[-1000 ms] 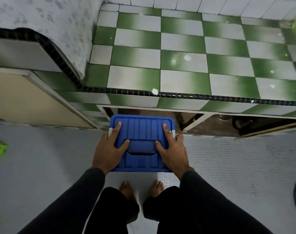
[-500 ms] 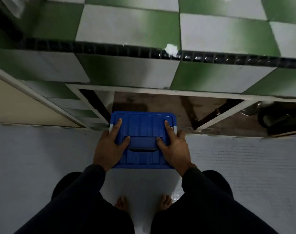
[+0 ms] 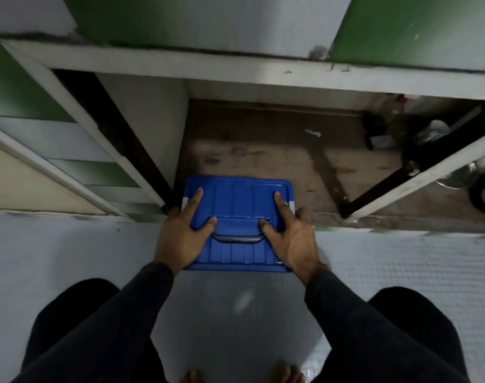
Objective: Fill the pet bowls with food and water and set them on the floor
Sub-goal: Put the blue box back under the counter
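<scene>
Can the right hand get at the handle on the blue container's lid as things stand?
Probably yes. The right hand already grips the blue container at its side, thumb beside the recessed handle, and nothing covers the handle.

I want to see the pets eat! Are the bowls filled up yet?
Not yet that I can see. No pet bowl, food or water shows in this view, so nothing looks done. Right now the left hand and right hand hold the blue lidded box by its sides, at the open cupboard under the counter. The lid is on. Filling and setting bowls on the floor looks left.
</scene>
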